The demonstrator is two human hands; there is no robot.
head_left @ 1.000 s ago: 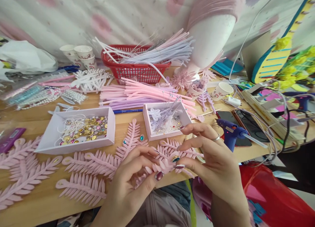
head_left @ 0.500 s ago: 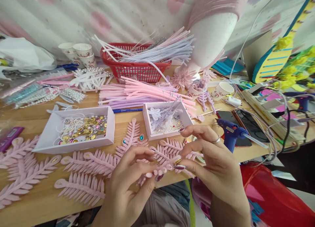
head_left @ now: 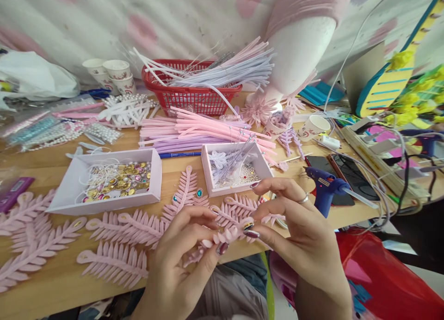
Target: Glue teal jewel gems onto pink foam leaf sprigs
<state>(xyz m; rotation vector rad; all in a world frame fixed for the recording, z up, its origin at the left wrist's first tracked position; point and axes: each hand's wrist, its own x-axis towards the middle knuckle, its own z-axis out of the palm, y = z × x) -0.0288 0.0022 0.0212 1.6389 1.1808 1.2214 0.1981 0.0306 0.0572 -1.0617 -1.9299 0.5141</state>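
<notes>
My left hand [head_left: 182,260] pinches a pink pipe-cleaner leaf [head_left: 227,235] between thumb and fingers, just above the table's front edge. At the leaf's looped end, my right hand [head_left: 300,239] grips a small gold-rimmed gem [head_left: 248,226] with thumb and fingertips. The gem sits against the loop; whether it is stuck there I cannot tell. Part of the leaf is hidden behind my left fingers. More pink pipe-cleaner leaves [head_left: 113,263] lie on the table around my hands, and a teal gem [head_left: 199,193] rests on one near the middle.
A white box [head_left: 62,202] holds gold-rimmed gems and white loops. Another white box [head_left: 212,190] holds pearls and pins. Pink pipe cleaners [head_left: 208,128] lie before a red basket [head_left: 194,100]. A blue glue gun [head_left: 324,186] stands at right beside phones and cables.
The leaf has turned slightly in my fingers, so the gem's dark, gold-edged side shows more plainly. Both hands stay almost in place, still gripping.
</notes>
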